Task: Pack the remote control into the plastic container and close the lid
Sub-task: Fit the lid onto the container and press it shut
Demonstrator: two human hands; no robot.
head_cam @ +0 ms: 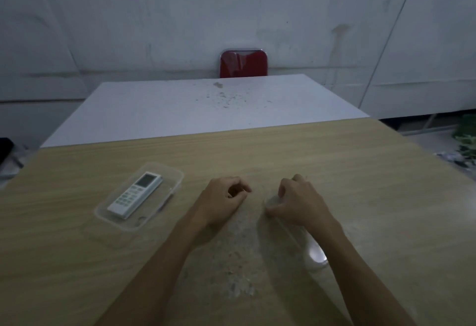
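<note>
- Head view, lower left of the frame: I see the remote control (134, 195) already lying face up inside the plastic container (174, 174), which sits open on the wooden table (334, 160). Packing looks done; closing is what remains.
- Head view, lower centre: my left hand (223, 197) is loosely curled with fingertips pinched, holding nothing I can make out.
- Right of centre: my right hand (296, 200) is curled over the clear lid (315, 251), fingers at its far edge; whether it has a firm grip I cannot tell.
- Risk, as I judge it: the lid is transparent and the light dim, so I could misread its edges and seat it skewed on the container.
- Pressing unevenly could leave one side unlatched.
- The container lies diagonally and unheld; pushing down one-handed may slide it across the table.
</note>
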